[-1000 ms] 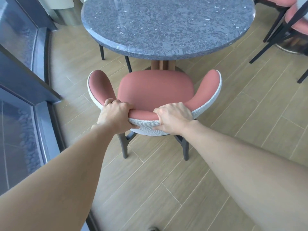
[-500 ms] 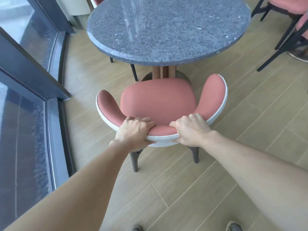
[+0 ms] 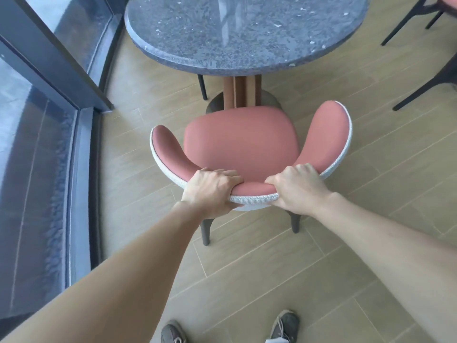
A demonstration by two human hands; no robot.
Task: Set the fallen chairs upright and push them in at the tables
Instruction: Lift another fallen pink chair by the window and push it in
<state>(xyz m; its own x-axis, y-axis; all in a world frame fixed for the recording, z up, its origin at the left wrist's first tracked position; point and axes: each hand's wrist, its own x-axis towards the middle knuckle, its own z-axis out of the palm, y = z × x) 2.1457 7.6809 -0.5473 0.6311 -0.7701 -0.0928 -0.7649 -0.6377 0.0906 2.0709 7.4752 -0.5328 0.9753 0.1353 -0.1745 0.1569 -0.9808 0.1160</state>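
The pink chair (image 3: 241,142) stands upright on the wooden floor (image 3: 371,194), its seat facing the round grey bench (image 3: 247,33) and its front edge just short of the bench's near edge, close to the wooden pedestal (image 3: 241,91). The left hand (image 3: 210,190) and right hand (image 3: 298,188) each clasp the top of the curved backrest, fingers curled over the rim. Two shoes (image 3: 284,325) show at the bottom. Dark chair legs (image 3: 425,90), probably another chair's, reach in from the right edge.
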